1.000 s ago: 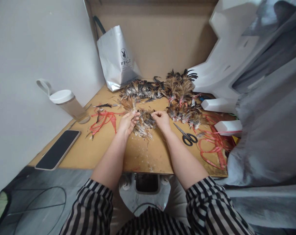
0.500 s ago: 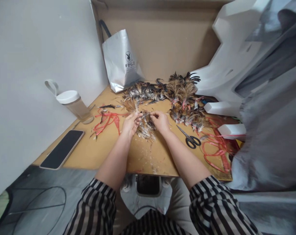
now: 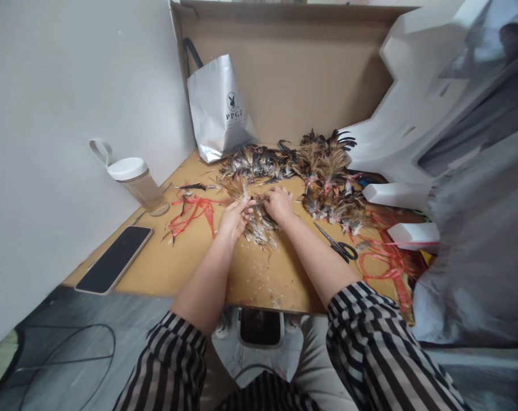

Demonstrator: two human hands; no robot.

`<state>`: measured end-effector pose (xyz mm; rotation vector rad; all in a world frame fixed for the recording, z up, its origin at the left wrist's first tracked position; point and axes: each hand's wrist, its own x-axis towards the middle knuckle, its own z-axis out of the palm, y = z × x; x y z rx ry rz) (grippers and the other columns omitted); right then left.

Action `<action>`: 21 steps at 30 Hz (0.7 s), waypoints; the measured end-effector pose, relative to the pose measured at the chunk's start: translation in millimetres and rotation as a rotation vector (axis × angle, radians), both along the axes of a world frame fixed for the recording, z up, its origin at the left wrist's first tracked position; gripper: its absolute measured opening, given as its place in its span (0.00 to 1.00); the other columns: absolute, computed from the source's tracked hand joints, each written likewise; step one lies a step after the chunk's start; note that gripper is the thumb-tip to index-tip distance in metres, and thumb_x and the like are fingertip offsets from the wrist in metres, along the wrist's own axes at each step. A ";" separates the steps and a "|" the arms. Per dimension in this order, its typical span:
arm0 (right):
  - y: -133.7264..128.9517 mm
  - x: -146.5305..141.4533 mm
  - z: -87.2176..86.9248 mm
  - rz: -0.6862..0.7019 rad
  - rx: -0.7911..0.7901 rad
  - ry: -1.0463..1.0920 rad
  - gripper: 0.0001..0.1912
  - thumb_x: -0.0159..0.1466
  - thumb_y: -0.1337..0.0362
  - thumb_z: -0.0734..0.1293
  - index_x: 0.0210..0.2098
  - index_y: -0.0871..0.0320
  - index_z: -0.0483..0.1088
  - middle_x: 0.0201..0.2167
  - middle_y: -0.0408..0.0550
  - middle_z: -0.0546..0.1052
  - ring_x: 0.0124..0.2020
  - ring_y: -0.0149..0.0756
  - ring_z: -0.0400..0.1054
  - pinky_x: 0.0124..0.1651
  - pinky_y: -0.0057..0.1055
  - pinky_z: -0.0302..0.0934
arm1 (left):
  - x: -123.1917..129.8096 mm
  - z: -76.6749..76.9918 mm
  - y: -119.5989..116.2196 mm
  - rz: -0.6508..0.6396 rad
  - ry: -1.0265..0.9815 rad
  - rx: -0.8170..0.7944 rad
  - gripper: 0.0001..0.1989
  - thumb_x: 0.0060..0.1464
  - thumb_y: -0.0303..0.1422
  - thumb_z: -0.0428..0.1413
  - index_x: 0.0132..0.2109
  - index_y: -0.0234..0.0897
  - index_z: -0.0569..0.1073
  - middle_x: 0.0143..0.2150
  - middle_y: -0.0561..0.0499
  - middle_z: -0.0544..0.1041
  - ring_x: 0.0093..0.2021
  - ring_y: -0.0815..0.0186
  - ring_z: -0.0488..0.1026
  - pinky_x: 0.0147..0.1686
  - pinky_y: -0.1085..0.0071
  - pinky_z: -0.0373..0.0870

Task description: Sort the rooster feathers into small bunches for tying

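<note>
My left hand [image 3: 237, 218] is closed in a pinch around the base of a small bunch of brown feathers [image 3: 235, 187], which fan out beyond the fingers. Close to its right, my right hand [image 3: 280, 204] has its fingers bent together at the quill end of a feather; the fingertips are partly hidden. Beneath and between both hands lies a loose pile of brown and white feathers [image 3: 261, 233] on the table. Tied bundles of brown feathers [image 3: 336, 210] lie to the right of my right hand, and dark loose feathers [image 3: 259, 162] spread behind.
Black-handled scissors [image 3: 342, 249] lie right of my forearm, beside tangled red plastic string [image 3: 389, 257]. More red string [image 3: 194, 212] lies at left. A lidded cup [image 3: 139, 182], a phone [image 3: 114, 260] and a silver bag [image 3: 218, 114] stand or lie around. White foam pieces [image 3: 413, 235] border the right.
My right hand has shifted slightly up and turned, its knuckles now more over the fingertips. The left hand keeps its pinch on the bunch. The whole view has moved a little.
</note>
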<state>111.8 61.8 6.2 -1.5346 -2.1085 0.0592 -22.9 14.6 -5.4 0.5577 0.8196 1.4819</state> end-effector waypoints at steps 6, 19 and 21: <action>-15.4 24.3 6.3 0.018 0.053 0.184 0.10 0.57 0.65 0.60 0.33 0.57 0.72 0.37 0.51 0.71 0.43 0.43 0.60 0.45 0.39 0.50 | -1.4 -2.4 2.9 0.030 0.003 0.008 0.05 0.48 0.27 0.57 0.34 0.30 0.72 0.31 0.49 0.76 0.21 0.80 0.67 0.16 0.86 0.59; -36.6 43.2 -0.5 0.414 -0.286 0.875 0.07 0.51 0.62 0.65 0.29 0.59 0.69 0.24 0.42 0.71 0.26 0.29 0.62 0.33 0.27 0.56 | 3.6 2.5 -4.1 -0.091 0.127 0.147 0.10 0.44 0.27 0.60 0.37 0.29 0.75 0.45 0.43 0.75 0.30 0.75 0.73 0.23 0.83 0.66; -40.0 41.5 2.7 0.462 -0.368 0.907 0.07 0.51 0.62 0.65 0.28 0.59 0.69 0.23 0.41 0.70 0.24 0.28 0.61 0.31 0.26 0.56 | 2.8 2.9 -4.6 -0.102 0.110 0.147 0.10 0.44 0.27 0.60 0.38 0.29 0.75 0.44 0.43 0.75 0.30 0.75 0.72 0.23 0.83 0.66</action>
